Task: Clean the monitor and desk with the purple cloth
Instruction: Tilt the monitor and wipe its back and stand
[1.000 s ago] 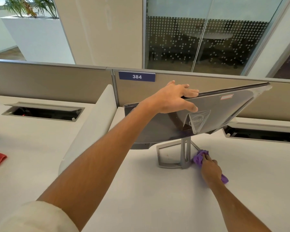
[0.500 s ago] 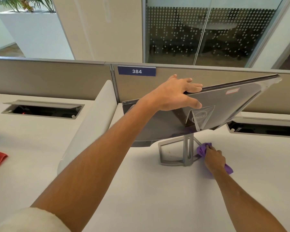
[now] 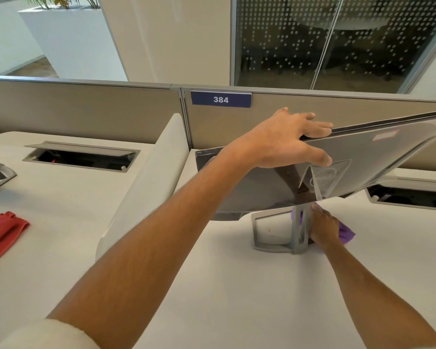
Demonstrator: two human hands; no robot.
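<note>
The monitor [image 3: 378,157] is tipped forward, its grey back with a logo facing me. My left hand [image 3: 287,139] grips its top edge, fingers over the rim and thumb on the back panel. Below, the silver stand [image 3: 300,227] rests on the white desk [image 3: 237,285]. My right hand [image 3: 324,226] holds the purple cloth [image 3: 346,234] bunched against the stand's post, close under the monitor's lower edge. Most of the cloth is hidden under the hand.
A red cloth [image 3: 3,230] lies at the desk's left edge. A white divider [image 3: 146,177] splits the desks. Open cable hatches [image 3: 83,157] [image 3: 410,197] sit at the back left and right. A beige partition with the sign 384 [image 3: 220,99] stands behind.
My right hand has slid the purple cloth from the desk beside the base up against the stand's post. The left hand keeps its hold on the tilted monitor.
</note>
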